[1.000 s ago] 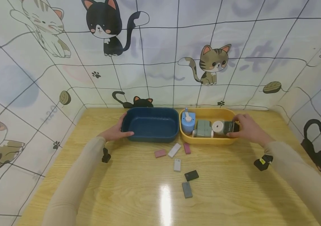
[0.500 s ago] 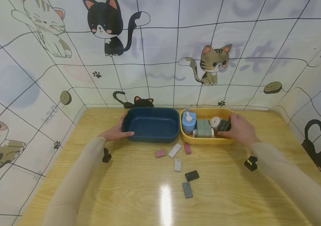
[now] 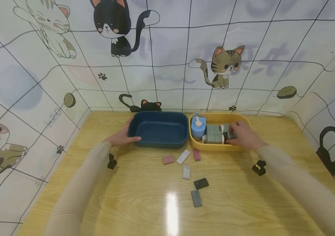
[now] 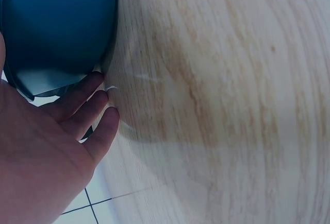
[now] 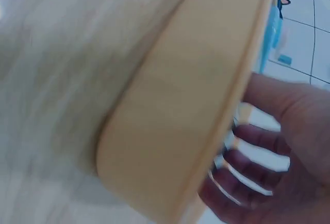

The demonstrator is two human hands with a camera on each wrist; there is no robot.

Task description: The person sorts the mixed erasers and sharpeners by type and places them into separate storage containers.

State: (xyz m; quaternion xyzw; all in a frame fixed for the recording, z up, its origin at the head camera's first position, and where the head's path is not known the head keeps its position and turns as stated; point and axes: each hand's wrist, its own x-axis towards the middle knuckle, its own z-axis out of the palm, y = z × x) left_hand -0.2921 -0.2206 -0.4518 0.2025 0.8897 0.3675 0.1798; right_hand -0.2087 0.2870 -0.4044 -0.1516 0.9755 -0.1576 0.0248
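Observation:
My left hand (image 3: 122,135) rests against the left end of a dark blue tray (image 3: 159,145), thumb along the front wall. Its other fingers (image 4: 85,108) lie loosely extended beside the tray in the left wrist view. On the right, my right hand (image 3: 243,135) reaches into a yellow tray (image 3: 219,147) and grips a small grey-green bottle-like item (image 3: 230,130) with a dark part, largely covered by the fingers. Left of it lie grey-green items with white ends (image 3: 213,134). A blue pump bottle (image 3: 198,128) stands at that tray's left end. The right wrist view shows curled fingers (image 5: 252,165) behind the yellow wall.
In front of the trays, small flat blocks lie on the wooden table (image 3: 144,190): pink (image 3: 168,159), white (image 3: 183,156), magenta (image 3: 196,155), light grey (image 3: 186,172), black (image 3: 201,183) and dark grey (image 3: 196,198). A cat-patterned backdrop (image 3: 167,78) rises behind and at both sides.
My right hand has moved left inside the yellow tray, turning the small bottle-like item and shifting it beside the other grey-green items. My left hand has stayed at the blue tray.

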